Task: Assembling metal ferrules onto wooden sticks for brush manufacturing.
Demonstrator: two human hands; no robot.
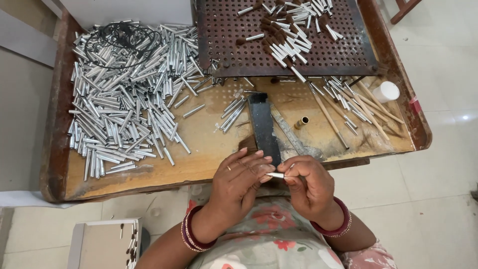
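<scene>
Head view: both hands meet just below the dark metal block (264, 130) at the tray's near edge. Left hand (240, 180) and right hand (308, 185) pinch one small silver tube (275, 175) between fingertips, ends clamped. Big heap of silver tubes (127, 94) lies left of block, perforated plate (286, 42) beyond. Risk: tube is slick and tiny; a loosened pinch likely drops it off the tray edge into the lap.
</scene>
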